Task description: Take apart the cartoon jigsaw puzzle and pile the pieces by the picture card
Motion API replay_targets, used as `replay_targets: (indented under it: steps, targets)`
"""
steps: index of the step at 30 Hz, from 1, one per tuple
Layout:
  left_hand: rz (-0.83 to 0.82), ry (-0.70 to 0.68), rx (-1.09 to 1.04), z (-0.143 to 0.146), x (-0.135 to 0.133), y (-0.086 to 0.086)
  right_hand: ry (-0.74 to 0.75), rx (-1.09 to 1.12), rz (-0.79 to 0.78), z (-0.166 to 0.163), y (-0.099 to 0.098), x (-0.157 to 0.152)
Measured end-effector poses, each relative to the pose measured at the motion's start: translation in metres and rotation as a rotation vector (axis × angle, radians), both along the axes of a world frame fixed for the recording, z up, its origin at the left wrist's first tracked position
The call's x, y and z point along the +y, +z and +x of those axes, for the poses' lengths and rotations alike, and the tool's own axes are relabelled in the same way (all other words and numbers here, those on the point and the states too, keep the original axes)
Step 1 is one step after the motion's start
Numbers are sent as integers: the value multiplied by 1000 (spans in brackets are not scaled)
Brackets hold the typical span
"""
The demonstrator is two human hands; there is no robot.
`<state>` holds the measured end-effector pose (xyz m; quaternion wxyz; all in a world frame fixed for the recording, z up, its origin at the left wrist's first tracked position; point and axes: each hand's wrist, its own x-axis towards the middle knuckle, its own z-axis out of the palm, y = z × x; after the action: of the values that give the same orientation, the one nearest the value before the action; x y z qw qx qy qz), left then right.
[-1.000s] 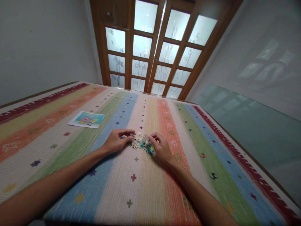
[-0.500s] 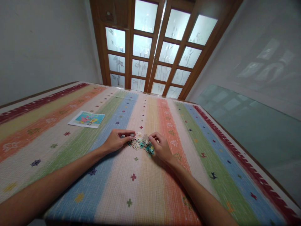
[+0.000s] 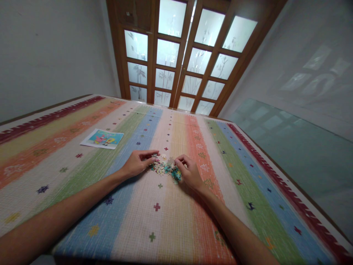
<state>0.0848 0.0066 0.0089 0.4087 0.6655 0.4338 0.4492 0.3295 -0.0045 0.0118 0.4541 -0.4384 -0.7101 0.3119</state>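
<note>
A small heap of jigsaw puzzle pieces, in teal, yellow, pink and pale tones, lies on the striped tablecloth between my two hands. At its left edge my left hand has thumb and fingers close together around a small puzzle piece. My right hand is on the heap's right side, fingers curled and thumb against the index finger. A greyish puzzle piece shows at those fingertips. The curled fingers hide part of it.
A printed cartoon picture lies flat on the tablecloth, left of the heap and farther back. Beyond the table's far edge stand wooden doors with glass panes. A pale green panel stands along the right wall.
Both hands stay at the heap in nearly the same pose. The whole view has shifted very slightly.
</note>
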Motion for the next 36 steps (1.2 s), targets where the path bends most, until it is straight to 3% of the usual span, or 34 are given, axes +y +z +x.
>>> replay_targets:
  steps: [22, 31, 36]
  targets:
    - [35, 20, 41, -3, 7, -2, 16, -28, -9, 1, 0, 1]
    - [61, -55, 36, 3, 1, 3, 45, -222, 65, -1, -3, 3]
    - [148, -83, 224, 4, -3, 4, 44, -240, 18, -2, -3, 5]
